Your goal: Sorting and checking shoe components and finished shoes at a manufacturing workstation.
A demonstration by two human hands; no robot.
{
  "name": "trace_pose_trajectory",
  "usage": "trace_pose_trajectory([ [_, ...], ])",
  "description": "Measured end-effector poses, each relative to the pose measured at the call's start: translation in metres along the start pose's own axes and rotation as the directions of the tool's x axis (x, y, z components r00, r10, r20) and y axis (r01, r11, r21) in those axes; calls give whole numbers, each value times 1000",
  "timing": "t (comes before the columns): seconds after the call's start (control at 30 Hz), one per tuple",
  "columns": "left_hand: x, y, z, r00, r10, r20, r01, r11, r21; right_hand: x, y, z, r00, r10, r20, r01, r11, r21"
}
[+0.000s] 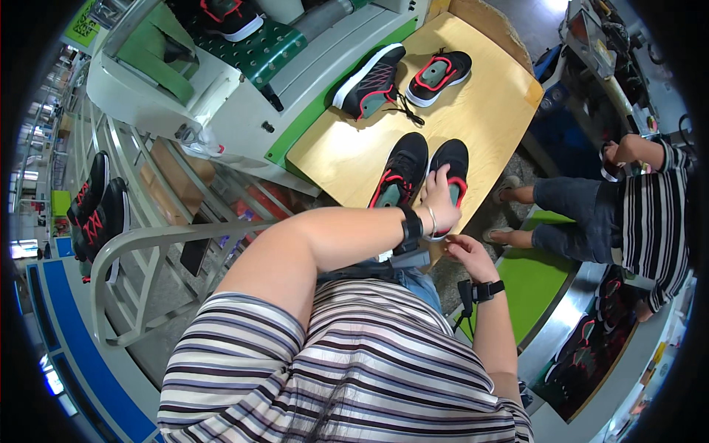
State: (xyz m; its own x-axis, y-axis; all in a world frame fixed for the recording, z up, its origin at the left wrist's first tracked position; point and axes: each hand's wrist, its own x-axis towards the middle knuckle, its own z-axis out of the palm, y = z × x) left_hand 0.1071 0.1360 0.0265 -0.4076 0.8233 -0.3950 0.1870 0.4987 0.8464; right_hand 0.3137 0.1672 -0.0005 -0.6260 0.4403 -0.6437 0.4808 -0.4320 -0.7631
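Note:
Two black sneakers with red-lined collars lie side by side near the table's close edge. My left hand [441, 198] reaches over the right-hand sneaker [449, 154], its fingers closed on the collar area and hiding part of the opening. Just left of it, the other sneaker [406, 164] shows dark laces and a grey-green insole. Near the heel of the gripped shoe, my right hand [473, 258] has its thumb and fingers curled together; whatever may be between them is too small to make out. Dark bands circle both wrists.
Farther up the wooden table [487, 88] are a sneaker on its side [369, 83] and another upright sneaker [439, 77], with a loose black lace. A machine with a green conveyor [281, 59] borders the left. A metal rack [170, 232] stands left; a co-worker [591, 214] is at right.

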Motion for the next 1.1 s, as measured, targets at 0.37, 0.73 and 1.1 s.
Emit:
trace_pose_trajectory([
  [0.37, -38, 149, -276, 852, 342, -397, -522, 618, -588, 97, -72, 172, 794, -539, -281, 279, 734, -619],
  [0.73, 58, 102, -372, 490, -166, -856, 8, 983, -186, 25, -89, 75, 811, -559, -171, 408, 751, -520],
  [1.1, 54, 92, -362, 410, -31, -912, -197, 973, -122, 47, -332, 97, 455, -887, -76, 812, 448, -373],
])
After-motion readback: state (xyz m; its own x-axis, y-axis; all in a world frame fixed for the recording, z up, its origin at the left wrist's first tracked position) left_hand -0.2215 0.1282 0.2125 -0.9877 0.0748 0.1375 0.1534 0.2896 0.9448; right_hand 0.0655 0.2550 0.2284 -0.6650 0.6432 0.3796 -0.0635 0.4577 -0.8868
